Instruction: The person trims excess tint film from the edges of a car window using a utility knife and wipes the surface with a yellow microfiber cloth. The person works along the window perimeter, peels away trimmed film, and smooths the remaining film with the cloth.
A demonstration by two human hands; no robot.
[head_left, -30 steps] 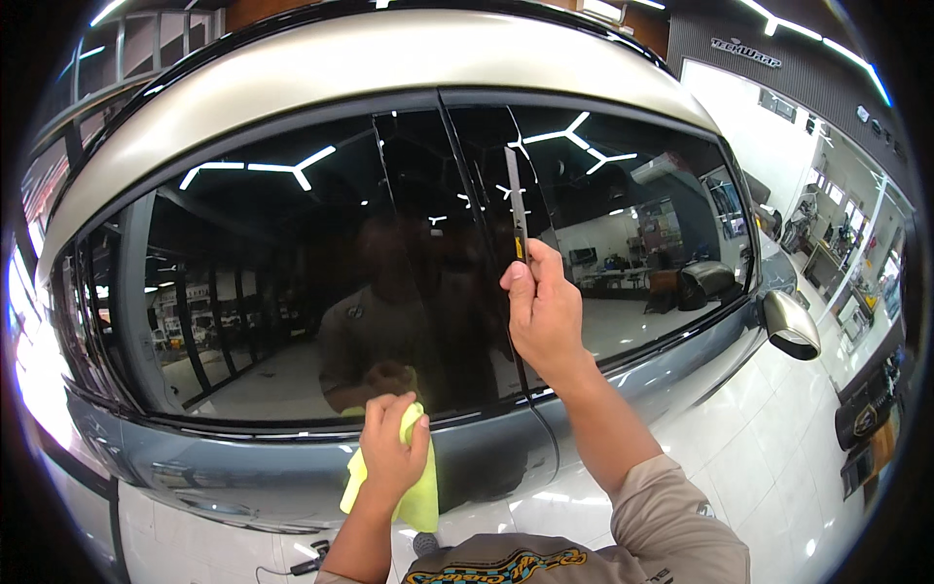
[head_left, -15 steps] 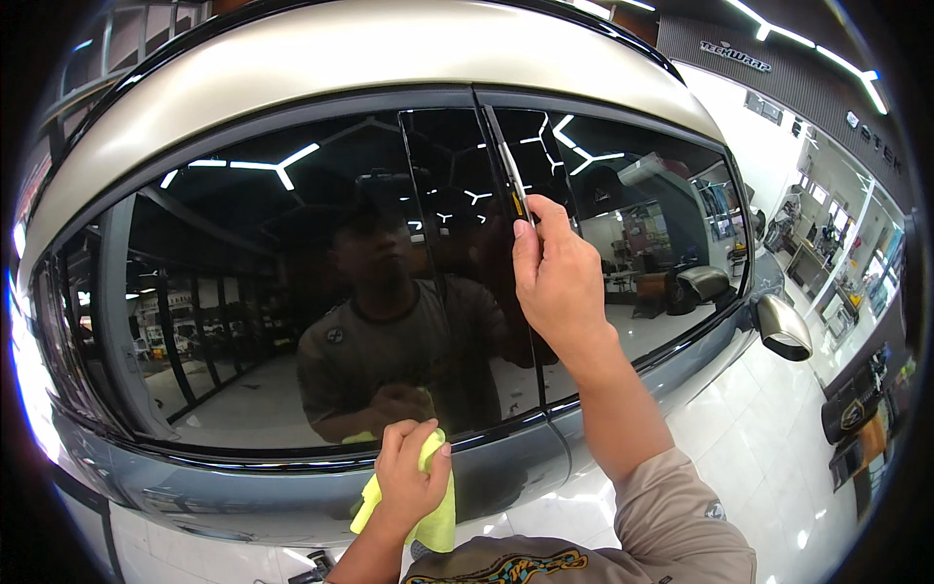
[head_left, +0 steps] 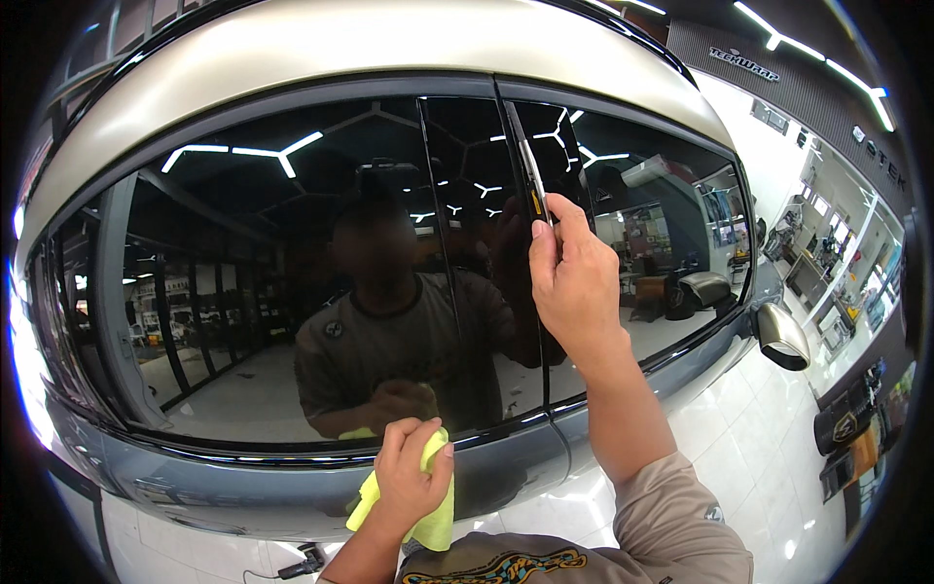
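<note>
- A slim cutter (head_left: 529, 164), with a silver blade and a yellow mark, is gripped by the right hand (head_left: 582, 287), pinched between thumb and fingers.
- Just past those fingertips, the blade is pointed upward and slightly left, close along the dark door seam (head_left: 498, 90) (whether the tip is touching cannot be told).
- Below and left of the right hand, 1 yellow-green cloth (head_left: 434, 526) is clutched, bunched, in the left hand (head_left: 411, 477), near the window's lower edge.
- Just left of the right hand, a glossy black pillar panel (head_left: 462, 170) is seen.
- Farther left, above the left hand, lights and a person are reflected in the rear window (head_left: 243, 253).
- Right of the right hand, the front window (head_left: 671, 209) and, farther out, 1 pale gold mirror (head_left: 780, 336) are seen.
- Above both hands, the view is spanned by the pale gold roof (head_left: 389, 44).
- Below and left of the left hand, a black corded tool (head_left: 304, 562) is seen on the white tiled floor (head_left: 725, 467).
</note>
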